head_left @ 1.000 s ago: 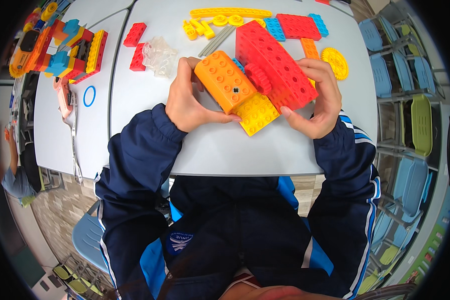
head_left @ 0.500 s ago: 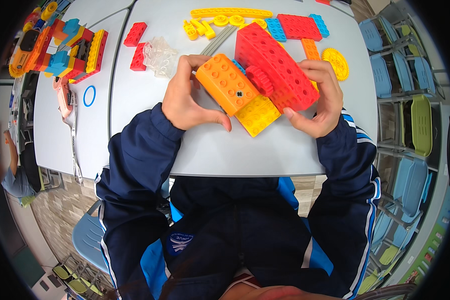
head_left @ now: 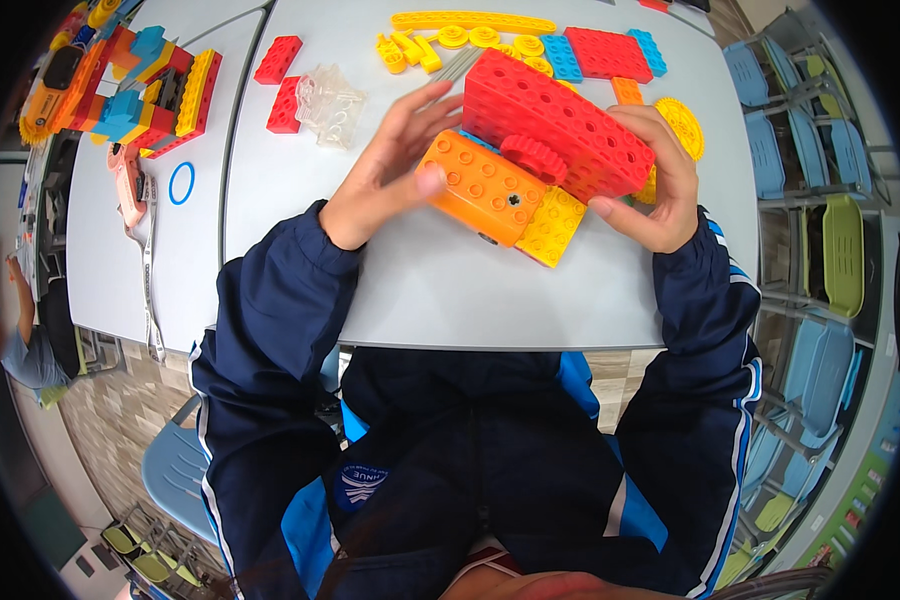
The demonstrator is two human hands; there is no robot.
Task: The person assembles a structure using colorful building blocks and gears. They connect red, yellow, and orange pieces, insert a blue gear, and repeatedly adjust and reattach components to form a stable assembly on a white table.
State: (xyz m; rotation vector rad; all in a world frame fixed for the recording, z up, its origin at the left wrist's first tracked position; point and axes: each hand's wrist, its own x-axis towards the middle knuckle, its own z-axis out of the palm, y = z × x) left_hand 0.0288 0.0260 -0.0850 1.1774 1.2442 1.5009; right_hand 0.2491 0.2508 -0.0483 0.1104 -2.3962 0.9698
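the right hand [head_left: 668,190] was grasping the right end of the red beam [head_left: 595,125], fingers over its upper edge and thumb at its lower corner. the left hand [head_left: 375,195] was loosely spread, its fingers clear of each other and its thumb across the left end of the orange block [head_left: 480,185]; whether that thumb pressed on it could not be told. the joined pieces sat just right of the frame's upper middle, over the white table [head_left: 440,310]: the beam slanted down to the right, a red gear [head_left: 532,158] lay between it and the block, and a yellow plate [head_left: 554,228] showed at the block's right end. across the top of the frame lay a yellow strip [head_left: 473,22], yellow wheels [head_left: 484,37] and a red brick [head_left: 607,53] between two blue ones. a yellow gear [head_left: 684,122] lay behind the right hand's fingers. left of centre was a clear piece [head_left: 330,105]; at upper left stood a colourful model [head_left: 122,112], with a blue ring [head_left: 171,186] below it.
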